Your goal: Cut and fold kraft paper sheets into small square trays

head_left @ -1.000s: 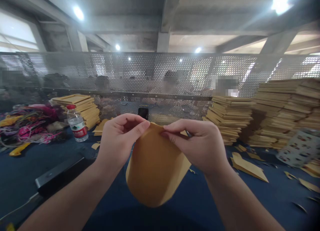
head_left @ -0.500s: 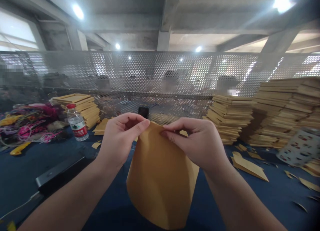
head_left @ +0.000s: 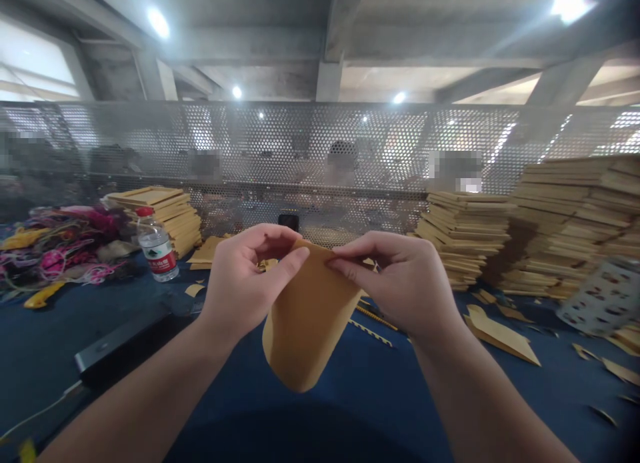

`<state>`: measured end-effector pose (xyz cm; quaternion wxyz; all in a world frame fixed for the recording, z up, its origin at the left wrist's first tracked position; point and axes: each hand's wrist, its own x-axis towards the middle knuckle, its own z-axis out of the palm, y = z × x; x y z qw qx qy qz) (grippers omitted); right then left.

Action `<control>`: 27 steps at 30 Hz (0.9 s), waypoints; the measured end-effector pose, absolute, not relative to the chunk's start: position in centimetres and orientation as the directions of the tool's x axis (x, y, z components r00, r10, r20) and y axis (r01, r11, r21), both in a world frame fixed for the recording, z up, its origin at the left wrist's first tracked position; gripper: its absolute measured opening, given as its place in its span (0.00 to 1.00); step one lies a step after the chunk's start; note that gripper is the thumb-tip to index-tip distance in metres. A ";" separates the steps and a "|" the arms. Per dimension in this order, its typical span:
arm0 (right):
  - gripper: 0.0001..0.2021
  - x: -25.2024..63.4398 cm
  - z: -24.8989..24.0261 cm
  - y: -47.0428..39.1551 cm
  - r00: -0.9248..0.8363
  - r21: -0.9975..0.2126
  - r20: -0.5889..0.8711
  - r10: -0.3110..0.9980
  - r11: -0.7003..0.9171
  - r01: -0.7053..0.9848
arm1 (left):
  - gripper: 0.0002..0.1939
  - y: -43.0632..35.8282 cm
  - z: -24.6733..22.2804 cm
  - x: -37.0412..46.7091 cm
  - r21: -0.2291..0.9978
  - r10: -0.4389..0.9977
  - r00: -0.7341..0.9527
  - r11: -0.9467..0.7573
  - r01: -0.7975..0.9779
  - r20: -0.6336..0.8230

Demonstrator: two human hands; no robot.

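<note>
A sheet of brown kraft paper (head_left: 310, 316) hangs from both my hands above the blue tabletop (head_left: 260, 423). My left hand (head_left: 245, 276) pinches its upper left corner between thumb and fingers. At the upper right edge, my right hand (head_left: 400, 276) grips the paper between thumb and forefinger. The lower end hangs free and curves to a rounded tip. Beneath and to the right of the paper lie a thin striped strip (head_left: 373, 333) and a yellow strip (head_left: 377, 316), partly hidden by my right hand.
Brown paper stacks stand at left (head_left: 173, 213) and right (head_left: 463, 236), with a taller stack (head_left: 575, 216) farther right. A water bottle (head_left: 159, 249), tangled yarn (head_left: 60, 249), a black box (head_left: 125, 346) and a folded brown piece (head_left: 503, 336) lie about. A perforated metal screen (head_left: 300, 149) closes off the back.
The paper's lower end has swung up and away and looks narrower, uncovering the tabletop and the two strips. Both hands keep their pinch and have barely moved.
</note>
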<state>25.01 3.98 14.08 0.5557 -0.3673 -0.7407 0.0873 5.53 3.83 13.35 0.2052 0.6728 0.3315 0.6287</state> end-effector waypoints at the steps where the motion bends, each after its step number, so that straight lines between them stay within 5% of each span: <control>1: 0.02 25.0 14.0 4.0 -0.113 -0.535 0.762 0.637 0.719 0.445 | 0.07 3.9 13.3 5.5 0.688 0.698 -0.014 -0.702 0.185 0.716; 10: 0.03 24.8 14.2 3.5 -0.143 -0.438 0.796 0.589 0.722 0.536 | 0.05 4.0 13.2 5.4 0.655 0.661 -0.079 -0.709 0.260 0.747; 27: 0.05 25.0 14.4 3.6 -0.114 -0.503 0.765 0.634 0.699 0.508 | 0.08 4.7 13.1 5.1 0.724 0.728 -0.046 -0.668 0.174 0.684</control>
